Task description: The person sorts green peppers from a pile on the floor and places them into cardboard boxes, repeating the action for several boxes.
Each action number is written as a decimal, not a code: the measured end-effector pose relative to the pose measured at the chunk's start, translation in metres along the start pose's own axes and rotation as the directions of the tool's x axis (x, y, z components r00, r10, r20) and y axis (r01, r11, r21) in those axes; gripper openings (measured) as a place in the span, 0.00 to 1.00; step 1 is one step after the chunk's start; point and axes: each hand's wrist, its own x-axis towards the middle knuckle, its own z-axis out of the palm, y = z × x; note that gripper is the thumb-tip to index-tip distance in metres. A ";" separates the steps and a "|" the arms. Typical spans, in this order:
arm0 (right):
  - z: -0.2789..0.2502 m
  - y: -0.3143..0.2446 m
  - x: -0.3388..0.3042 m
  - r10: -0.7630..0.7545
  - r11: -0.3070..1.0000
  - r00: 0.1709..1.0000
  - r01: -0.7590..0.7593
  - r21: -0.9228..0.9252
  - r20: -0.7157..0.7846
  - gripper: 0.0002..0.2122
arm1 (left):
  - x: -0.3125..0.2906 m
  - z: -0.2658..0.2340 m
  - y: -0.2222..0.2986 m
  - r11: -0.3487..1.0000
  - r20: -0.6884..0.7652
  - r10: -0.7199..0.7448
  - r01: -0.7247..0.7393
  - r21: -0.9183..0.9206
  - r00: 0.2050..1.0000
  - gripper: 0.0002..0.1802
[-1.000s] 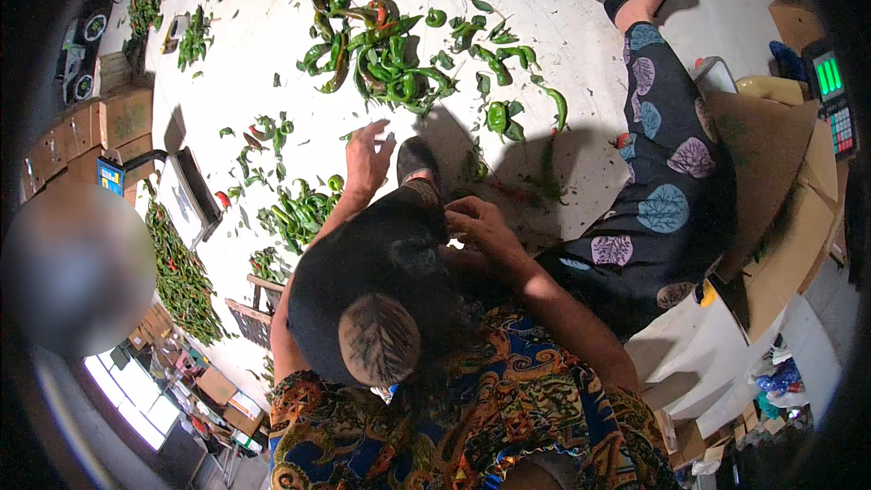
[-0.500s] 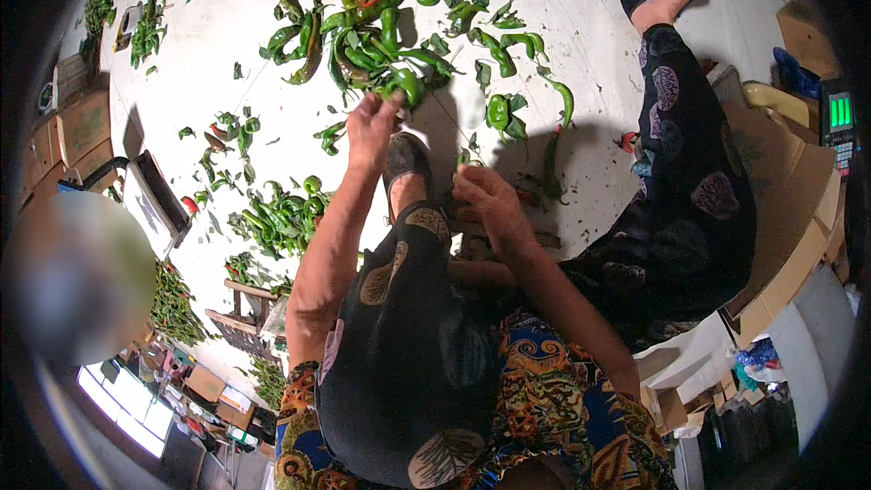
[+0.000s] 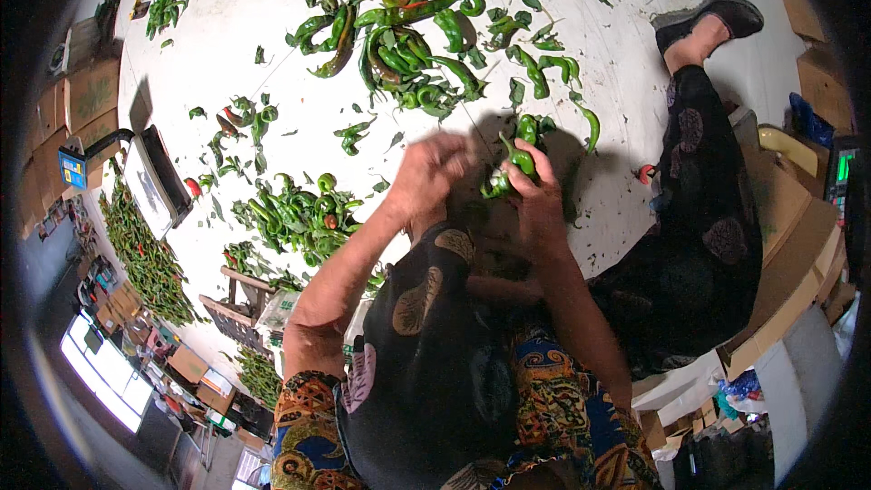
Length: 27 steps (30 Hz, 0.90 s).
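My right hand [image 3: 542, 201] grips a green chili pepper [image 3: 521, 161] between thumb and fingers, its stem end pointing up. More green pepper shows just left of and behind those fingers; whether it is also held, I cannot tell. My left hand [image 3: 432, 174] is a little to the left, above my shoe, its fingertips smeared by motion. Ahead of both hands lies a heap of green chili peppers [image 3: 399, 59] with some reddish ones. A second heap [image 3: 295, 216] sits left of my left forearm.
Loose leaves and single peppers [image 3: 590, 127] lie scattered over the pale floor [image 3: 299, 127]. To the left are a white container [image 3: 152, 183] and a large spread of red and green peppers [image 3: 141, 254]. An open cardboard box [image 3: 789, 245] stands right of my bent leg.
The view has shifted somewhat. My left hand has come away from the near edge of the heap. My right hand has moved forward and now holds up a green chili pepper.
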 end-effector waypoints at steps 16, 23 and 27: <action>0.014 0.006 -0.002 0.257 0.936 0.947 -0.294 0.194 0.193 0.13 | 0.007 -0.046 -0.104 0.919 -0.552 -0.065 0.265 0.291 0.831 0.15; 0.012 -0.004 0.000 0.354 0.931 0.906 -0.318 -0.180 0.231 0.14 | 0.029 -0.084 -0.087 0.878 -0.544 0.120 0.167 0.448 0.830 0.12; 0.018 -0.005 -0.001 0.357 0.932 0.900 -0.324 -0.162 0.250 0.12 | 0.102 -0.107 -0.080 0.819 -0.614 0.245 0.178 0.545 0.750 0.24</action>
